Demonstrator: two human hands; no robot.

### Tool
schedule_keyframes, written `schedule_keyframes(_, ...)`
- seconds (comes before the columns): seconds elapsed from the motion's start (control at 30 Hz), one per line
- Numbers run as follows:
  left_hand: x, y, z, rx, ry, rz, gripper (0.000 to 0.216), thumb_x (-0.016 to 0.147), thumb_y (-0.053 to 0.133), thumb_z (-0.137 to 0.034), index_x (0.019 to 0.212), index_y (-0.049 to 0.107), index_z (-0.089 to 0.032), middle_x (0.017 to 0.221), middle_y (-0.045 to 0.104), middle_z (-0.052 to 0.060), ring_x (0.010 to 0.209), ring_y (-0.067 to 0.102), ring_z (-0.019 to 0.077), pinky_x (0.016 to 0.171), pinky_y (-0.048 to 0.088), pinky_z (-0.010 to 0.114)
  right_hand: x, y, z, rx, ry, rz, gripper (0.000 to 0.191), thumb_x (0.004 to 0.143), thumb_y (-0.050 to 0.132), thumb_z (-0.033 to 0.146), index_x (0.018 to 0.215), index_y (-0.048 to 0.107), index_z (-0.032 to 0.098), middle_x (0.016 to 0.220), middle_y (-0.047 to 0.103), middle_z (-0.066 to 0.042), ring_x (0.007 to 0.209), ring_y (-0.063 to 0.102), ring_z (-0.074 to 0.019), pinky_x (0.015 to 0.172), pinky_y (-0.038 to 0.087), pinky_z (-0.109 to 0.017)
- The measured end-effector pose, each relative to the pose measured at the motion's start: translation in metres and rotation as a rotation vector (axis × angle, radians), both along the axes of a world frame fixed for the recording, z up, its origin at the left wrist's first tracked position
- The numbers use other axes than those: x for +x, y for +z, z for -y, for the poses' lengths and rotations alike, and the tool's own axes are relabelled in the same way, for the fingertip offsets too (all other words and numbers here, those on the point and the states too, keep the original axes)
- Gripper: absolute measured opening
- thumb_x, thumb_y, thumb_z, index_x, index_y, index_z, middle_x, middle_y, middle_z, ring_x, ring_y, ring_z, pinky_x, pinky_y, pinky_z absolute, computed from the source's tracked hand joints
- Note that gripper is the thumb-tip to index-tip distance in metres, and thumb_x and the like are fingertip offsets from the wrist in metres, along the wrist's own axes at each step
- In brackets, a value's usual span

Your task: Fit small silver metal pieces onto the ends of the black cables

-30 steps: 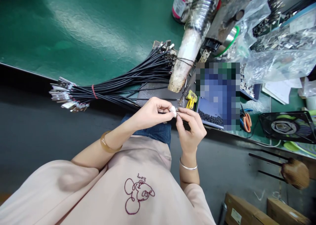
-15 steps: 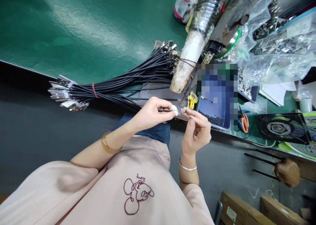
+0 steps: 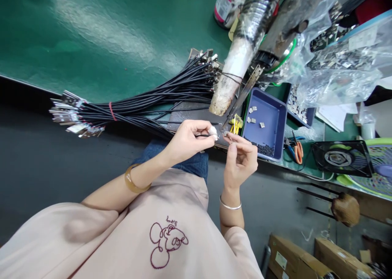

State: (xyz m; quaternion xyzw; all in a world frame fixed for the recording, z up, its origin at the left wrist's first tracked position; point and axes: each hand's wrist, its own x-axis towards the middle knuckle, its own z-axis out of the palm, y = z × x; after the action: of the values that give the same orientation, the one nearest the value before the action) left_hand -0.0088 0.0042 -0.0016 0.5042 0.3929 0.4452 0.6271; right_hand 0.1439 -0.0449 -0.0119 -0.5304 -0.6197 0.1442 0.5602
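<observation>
My left hand (image 3: pixel 192 141) pinches the end of a black cable (image 3: pixel 202 136). Something white covers one of its fingertips, and fine bare wire ends poke out past the fingers. Close on its right, my right hand (image 3: pixel 240 158) holds a small metal connector (image 3: pixel 226 133) between thumb and fingertips. A narrow gap separates the connector from the wire ends. Behind the hands lies a bundle of black cables (image 3: pixel 147 95) with metal plugs at both ends, tied by a red band (image 3: pixel 112 111).
A wrapped duct (image 3: pixel 228 83) hangs just beyond my hands, beside a soldering iron (image 3: pixel 246 90). To the right are a blue tray (image 3: pixel 266 124) with metal connectors and small black pieces, a yellow tool (image 3: pixel 235 125), orange-handled pliers (image 3: pixel 298 151) and a fan (image 3: pixel 341 158).
The view has shifted slightly, so everything sits a little further left. Both hands keep their pinches, the connector and wire ends still close together.
</observation>
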Motion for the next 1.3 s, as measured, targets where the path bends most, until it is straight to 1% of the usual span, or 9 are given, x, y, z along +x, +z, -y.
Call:
schedule_keyframes(0.13, 0.002, 0.001, 0.000, -0.007, 0.028, -0.029, 0.013, 0.076, 0.063, -0.021, 0.066, 0.063, -0.013, 0.058, 0.050, -0.002, 0.052, 0.039, 0.0067, 0.048, 0.033, 0.019, 0.000, -0.002, -0.003, 0.042, 0.004, 0.129, 0.008, 0.091, 0.064, 0.015, 0.092, 0.060, 0.022, 0.106, 0.075, -0.005, 0.098, 0.075, -0.0187, 0.085, 0.065, -0.038)
schedule_keyframes(0.27, 0.003, -0.001, 0.000, 0.029, 0.050, -0.072, 0.015, 0.079, 0.063, -0.023, 0.068, 0.063, -0.013, 0.059, 0.049, -0.002, 0.053, 0.039, 0.0071, 0.049, 0.031, 0.020, 0.002, -0.003, -0.006, 0.147, -0.030, 0.313, 0.012, 0.090, 0.064, 0.013, 0.091, 0.059, 0.024, 0.102, 0.076, -0.003, 0.092, 0.076, -0.0172, 0.080, 0.065, -0.034)
schedule_keyframes(0.4, 0.005, -0.001, 0.000, 0.033, 0.061, -0.074, 0.017, 0.080, 0.063, -0.023, 0.066, 0.060, -0.014, 0.058, 0.045, -0.003, 0.053, 0.036, 0.0069, 0.049, 0.030, 0.021, 0.002, -0.002, -0.009, 0.213, -0.046, 0.403, 0.016, 0.088, 0.065, 0.010, 0.091, 0.060, 0.025, 0.102, 0.078, -0.002, 0.090, 0.076, -0.0163, 0.078, 0.065, -0.031)
schedule_keyframes(0.5, 0.006, 0.000, -0.001, 0.051, 0.079, -0.089, 0.017, 0.080, 0.063, -0.023, 0.065, 0.059, -0.014, 0.057, 0.044, -0.003, 0.052, 0.035, 0.0069, 0.049, 0.028, 0.021, 0.003, -0.001, -0.011, 0.237, -0.051, 0.424, 0.018, 0.087, 0.067, 0.009, 0.091, 0.061, 0.026, 0.101, 0.078, -0.002, 0.088, 0.077, -0.0160, 0.078, 0.064, -0.030)
schedule_keyframes(0.73, 0.008, 0.003, -0.003, 0.031, 0.088, -0.071, 0.016, 0.080, 0.063, -0.024, 0.066, 0.059, -0.015, 0.062, 0.053, -0.001, 0.056, 0.043, 0.0087, 0.052, 0.035, 0.022, 0.002, 0.000, -0.014, 0.261, -0.043, 0.418, 0.021, 0.084, 0.070, 0.007, 0.092, 0.062, 0.025, 0.100, 0.078, -0.002, 0.087, 0.076, -0.0153, 0.078, 0.064, -0.028)
schedule_keyframes(0.9, 0.008, 0.003, -0.003, 0.027, 0.100, -0.054, 0.016, 0.079, 0.063, -0.023, 0.066, 0.059, -0.015, 0.061, 0.050, -0.001, 0.055, 0.042, 0.0086, 0.052, 0.035, 0.022, 0.001, 0.003, -0.015, 0.256, -0.043, 0.443, 0.020, 0.086, 0.069, 0.009, 0.092, 0.063, 0.026, 0.101, 0.078, -0.001, 0.088, 0.076, -0.0156, 0.078, 0.065, -0.029)
schedule_keyframes(1.07, 0.008, 0.002, -0.003, -0.011, 0.088, -0.071, 0.013, 0.077, 0.063, -0.022, 0.066, 0.060, -0.014, 0.057, 0.044, -0.003, 0.052, 0.036, 0.0069, 0.048, 0.030, 0.020, 0.002, 0.003, -0.012, 0.258, -0.011, 0.451, 0.024, 0.081, 0.070, 0.004, 0.090, 0.061, 0.024, 0.100, 0.078, -0.004, 0.087, 0.077, -0.0153, 0.078, 0.065, -0.026)
schedule_keyframes(1.17, 0.007, 0.001, -0.001, -0.026, 0.084, -0.078, 0.012, 0.077, 0.063, -0.022, 0.068, 0.062, -0.014, 0.056, 0.043, -0.004, 0.052, 0.035, 0.0067, 0.048, 0.030, 0.019, 0.003, 0.002, -0.011, 0.274, -0.005, 0.470, 0.024, 0.081, 0.071, 0.003, 0.089, 0.060, 0.023, 0.100, 0.079, -0.005, 0.087, 0.077, -0.0156, 0.079, 0.065, -0.026)
schedule_keyframes(1.3, 0.005, 0.000, 0.001, 0.024, 0.066, -0.123, 0.014, 0.079, 0.062, -0.022, 0.069, 0.063, -0.013, 0.058, 0.045, -0.003, 0.053, 0.035, 0.0070, 0.049, 0.028, 0.021, 0.003, 0.004, -0.010, 0.291, -0.024, 0.460, 0.022, 0.081, 0.073, 0.004, 0.091, 0.062, 0.020, 0.097, 0.079, -0.005, 0.086, 0.077, -0.0150, 0.079, 0.064, -0.024)
